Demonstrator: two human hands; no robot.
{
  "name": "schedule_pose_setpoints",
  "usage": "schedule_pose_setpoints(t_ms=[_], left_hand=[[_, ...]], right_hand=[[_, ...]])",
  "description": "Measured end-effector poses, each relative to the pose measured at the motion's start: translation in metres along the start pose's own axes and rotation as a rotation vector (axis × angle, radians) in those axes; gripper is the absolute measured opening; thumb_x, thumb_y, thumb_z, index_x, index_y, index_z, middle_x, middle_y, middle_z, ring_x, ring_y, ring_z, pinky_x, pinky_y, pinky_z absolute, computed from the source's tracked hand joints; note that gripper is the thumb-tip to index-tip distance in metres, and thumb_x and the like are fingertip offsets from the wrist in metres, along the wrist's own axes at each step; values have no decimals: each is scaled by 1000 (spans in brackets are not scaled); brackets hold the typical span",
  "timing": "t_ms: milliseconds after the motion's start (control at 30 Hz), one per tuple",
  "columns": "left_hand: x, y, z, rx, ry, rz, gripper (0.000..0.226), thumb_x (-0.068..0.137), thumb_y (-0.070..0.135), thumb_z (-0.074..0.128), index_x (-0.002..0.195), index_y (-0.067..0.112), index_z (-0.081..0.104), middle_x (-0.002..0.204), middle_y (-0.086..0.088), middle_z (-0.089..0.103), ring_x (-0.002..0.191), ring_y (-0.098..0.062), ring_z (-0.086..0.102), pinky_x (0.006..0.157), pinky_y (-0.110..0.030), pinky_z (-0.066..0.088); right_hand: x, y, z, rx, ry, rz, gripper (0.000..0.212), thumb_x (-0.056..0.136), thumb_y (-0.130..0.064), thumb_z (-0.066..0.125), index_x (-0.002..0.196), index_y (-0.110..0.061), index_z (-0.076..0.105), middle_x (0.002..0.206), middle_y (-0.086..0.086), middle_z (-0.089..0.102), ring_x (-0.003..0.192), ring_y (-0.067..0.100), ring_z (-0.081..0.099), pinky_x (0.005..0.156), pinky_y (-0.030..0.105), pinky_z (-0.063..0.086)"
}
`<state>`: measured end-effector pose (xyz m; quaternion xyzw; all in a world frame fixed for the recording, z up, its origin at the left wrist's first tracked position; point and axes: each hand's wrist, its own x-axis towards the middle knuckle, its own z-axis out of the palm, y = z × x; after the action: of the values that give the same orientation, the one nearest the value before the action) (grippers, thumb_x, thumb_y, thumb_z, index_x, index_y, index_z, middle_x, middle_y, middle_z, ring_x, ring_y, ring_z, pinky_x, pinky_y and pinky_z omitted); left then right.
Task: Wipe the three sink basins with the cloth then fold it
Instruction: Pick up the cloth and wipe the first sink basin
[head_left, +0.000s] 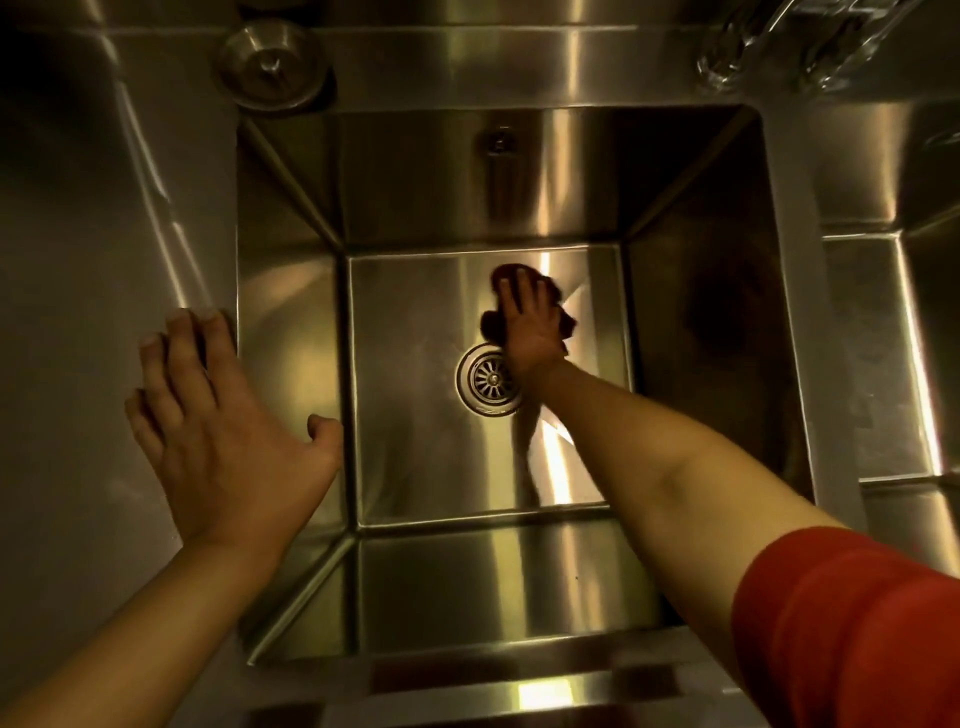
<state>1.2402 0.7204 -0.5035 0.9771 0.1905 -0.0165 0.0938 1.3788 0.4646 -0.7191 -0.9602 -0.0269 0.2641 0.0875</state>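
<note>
Wiping the middle basin floor

Right hand (530, 322) pressed a dark cloth (511, 275) beside the drain (485, 379), fingers straight; left hand (218, 415) lay flat, fingers spread, on the rim (171, 208).

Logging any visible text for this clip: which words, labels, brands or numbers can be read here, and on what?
None readable: the basin, drain strainer, loose strainer plug, cloth and red sleeve show no lettering.
Clear glassware at top right: too blurred to tell.

Dim warm light, steel counter (78, 234), strainer plug (272, 65) & clear plastic (789, 47) at back.
</note>
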Motion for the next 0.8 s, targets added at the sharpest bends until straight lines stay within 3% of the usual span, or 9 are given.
schedule_pose_setpoints(t_ms=[133,200,267,367,533,600,667,800], left_hand=[[0,0,0,10,0,2,110,69,50,63,162,14,18,170,-15,17,157,-39,12,124,-64,17],[0,-1,1,15,0,4,109,74,48,70,163,15,17,170,-14,16,157,-38,12,124,-64,17],[1,-3,3,39,-4,-4,112,76,42,80,164,14,15,171,-13,15,157,-38,12,124,-64,18],[2,-3,4,59,-11,-9,115,75,41,82,164,14,15,171,-13,15,158,-37,12,124,-63,19],[1,-1,5,39,23,-11,112,70,51,67,164,16,15,171,-13,17,158,-36,13,124,-63,20],[1,-2,6,50,28,-14,113,70,51,67,164,17,15,170,-13,17,157,-37,15,123,-63,21],[2,-3,8,67,33,-20,115,70,46,77,163,17,15,170,-14,19,157,-38,16,123,-64,22],[2,-2,9,48,47,-29,114,67,49,68,163,17,16,170,-13,19,158,-36,14,123,-63,21]], right_hand=[[-17,-85,37,14,-117,-288,72,106,-25,44,164,-23,0,171,6,-11,155,39,-11,123,61,6],[-36,-122,60,11,-201,-423,66,109,-32,36,164,-22,1,171,6,-11,155,39,-12,123,62,2],[-61,-143,79,3,-248,-492,69,107,-27,39,164,-19,1,171,6,-12,155,38,-13,123,63,1],[-89,-138,98,-14,-266,-556,79,103,-19,47,163,-16,-3,170,8,-15,155,36,-16,124,62,1],[-117,-61,103,-219,-356,-873,85,101,-25,54,164,-24,-2,170,3,-14,156,33,-11,125,59,3],[-126,-18,98,-225,-366,-839,94,97,-25,62,163,-26,-4,170,2,-14,156,31,-12,124,57,0],[-132,25,87,-185,-313,-701,93,97,-15,57,163,-28,-7,170,2,-17,156,30,-15,125,57,2],[-125,105,49,6,-110,-361,70,105,-14,44,163,-22,6,169,8,-10,157,34,-4,126,49,6]])
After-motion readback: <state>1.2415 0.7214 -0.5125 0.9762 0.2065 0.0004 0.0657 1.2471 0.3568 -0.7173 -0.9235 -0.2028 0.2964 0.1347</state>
